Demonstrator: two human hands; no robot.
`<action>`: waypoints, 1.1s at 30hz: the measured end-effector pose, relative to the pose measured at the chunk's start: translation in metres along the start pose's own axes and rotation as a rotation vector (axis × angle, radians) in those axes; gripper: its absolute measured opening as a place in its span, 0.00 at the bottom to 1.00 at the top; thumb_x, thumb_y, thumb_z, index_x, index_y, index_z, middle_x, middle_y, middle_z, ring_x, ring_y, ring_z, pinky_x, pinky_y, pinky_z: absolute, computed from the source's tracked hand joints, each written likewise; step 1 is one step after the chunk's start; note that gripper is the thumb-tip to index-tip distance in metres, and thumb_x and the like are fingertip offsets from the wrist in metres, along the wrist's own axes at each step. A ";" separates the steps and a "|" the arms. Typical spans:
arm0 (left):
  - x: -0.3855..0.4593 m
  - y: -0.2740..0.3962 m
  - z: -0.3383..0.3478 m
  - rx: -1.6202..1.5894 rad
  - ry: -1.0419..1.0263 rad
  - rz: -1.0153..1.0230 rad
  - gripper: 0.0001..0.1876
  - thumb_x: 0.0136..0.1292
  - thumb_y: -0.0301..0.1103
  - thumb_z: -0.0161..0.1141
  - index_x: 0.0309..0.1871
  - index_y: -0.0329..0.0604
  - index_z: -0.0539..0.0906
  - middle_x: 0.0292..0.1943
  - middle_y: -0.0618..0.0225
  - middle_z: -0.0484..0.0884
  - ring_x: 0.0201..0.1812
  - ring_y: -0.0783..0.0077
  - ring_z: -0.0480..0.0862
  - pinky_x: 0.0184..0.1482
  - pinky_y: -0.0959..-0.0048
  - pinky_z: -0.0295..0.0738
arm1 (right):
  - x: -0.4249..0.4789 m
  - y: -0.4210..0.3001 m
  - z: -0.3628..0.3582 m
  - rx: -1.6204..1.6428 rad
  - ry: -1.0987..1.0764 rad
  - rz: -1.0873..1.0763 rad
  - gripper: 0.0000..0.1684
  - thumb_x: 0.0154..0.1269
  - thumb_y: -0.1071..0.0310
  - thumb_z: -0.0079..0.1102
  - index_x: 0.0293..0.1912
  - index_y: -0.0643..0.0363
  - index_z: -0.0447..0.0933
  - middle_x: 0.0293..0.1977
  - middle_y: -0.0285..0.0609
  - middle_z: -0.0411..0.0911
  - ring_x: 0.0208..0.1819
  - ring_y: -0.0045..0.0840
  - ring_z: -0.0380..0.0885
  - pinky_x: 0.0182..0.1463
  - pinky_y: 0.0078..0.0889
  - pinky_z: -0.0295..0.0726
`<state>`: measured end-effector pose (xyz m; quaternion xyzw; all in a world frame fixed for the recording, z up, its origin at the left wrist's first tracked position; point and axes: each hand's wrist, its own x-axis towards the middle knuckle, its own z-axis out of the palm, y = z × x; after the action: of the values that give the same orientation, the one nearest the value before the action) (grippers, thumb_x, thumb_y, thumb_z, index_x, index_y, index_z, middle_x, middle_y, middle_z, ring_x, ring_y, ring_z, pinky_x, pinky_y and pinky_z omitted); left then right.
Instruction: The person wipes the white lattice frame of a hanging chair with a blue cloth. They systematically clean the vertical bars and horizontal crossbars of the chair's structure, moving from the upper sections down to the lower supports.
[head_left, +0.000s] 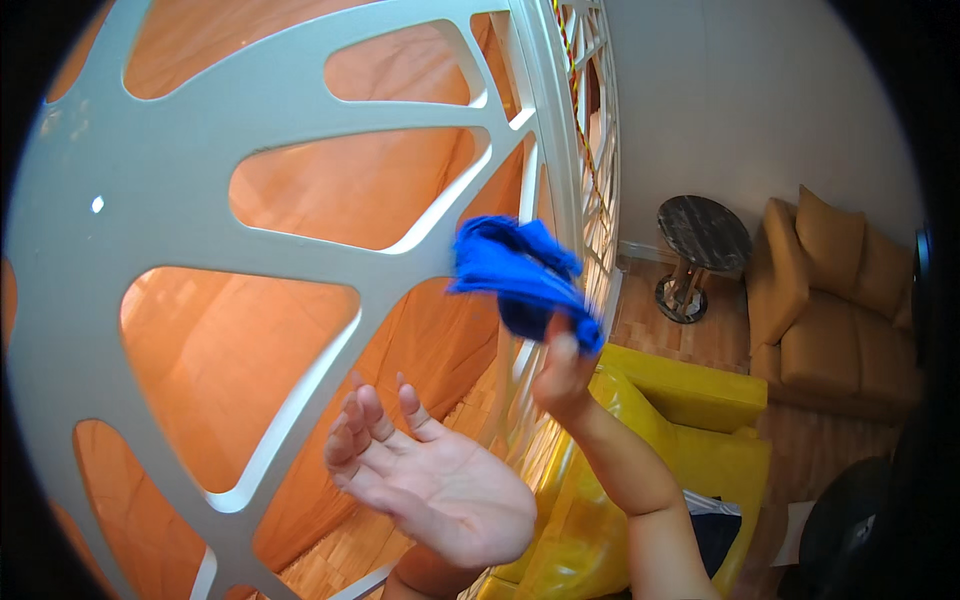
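Observation:
A bunched blue cloth (517, 262) is gripped in my right hand (566, 371), in front of a white lattice partition (187, 195) with rounded cut-outs. The cloth is blurred, and whether it touches the lattice I cannot tell. Lower down, my left hand (442, 480) is turned palm up with its fingers apart and nothing in it. It is nearest to the lower bars of the lattice. Orange fabric (337, 187) shows through the cut-outs behind the bars.
Below my right arm stands a yellow sofa (679, 382) with dark folded fabric (716, 532) on it. Farther right are a round dark marble-look side table (705, 229) and a brown sofa (825, 337). A twisted red-and-yellow cord (574, 82) hangs along the lattice edge.

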<state>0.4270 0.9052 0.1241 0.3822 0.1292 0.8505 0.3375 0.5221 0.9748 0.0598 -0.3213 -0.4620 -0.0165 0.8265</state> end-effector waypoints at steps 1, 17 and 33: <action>-0.001 -0.004 -0.002 0.033 -0.012 0.016 0.27 0.69 0.52 0.44 0.60 0.41 0.60 0.62 0.59 0.63 0.66 0.65 0.60 0.65 0.58 0.51 | 0.005 -0.010 0.003 0.165 0.155 0.356 0.18 0.70 0.62 0.42 0.47 0.66 0.73 0.39 0.43 0.78 0.39 0.30 0.78 0.44 0.31 0.76; 0.012 -0.058 -0.019 0.068 -0.467 -0.340 0.37 0.71 0.58 0.22 0.72 0.35 0.46 0.74 0.58 0.44 0.74 0.62 0.41 0.71 0.59 0.30 | 0.046 -0.042 0.048 -0.147 -0.240 0.204 0.10 0.64 0.65 0.50 0.34 0.61 0.75 0.30 0.42 0.76 0.37 0.33 0.72 0.43 0.37 0.66; -0.013 -0.097 -0.045 0.341 -0.621 -0.343 0.34 0.73 0.54 0.23 0.72 0.35 0.46 0.73 0.54 0.45 0.74 0.62 0.43 0.71 0.59 0.31 | 0.089 0.081 -0.013 -0.654 -0.248 -0.288 0.21 0.54 0.79 0.54 0.50 0.61 0.77 0.61 0.50 0.68 0.64 0.44 0.63 0.65 0.40 0.62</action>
<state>0.4455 0.9699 0.0403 0.6448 0.2225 0.5919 0.4294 0.6089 1.0562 0.0827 -0.4992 -0.5695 -0.2402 0.6073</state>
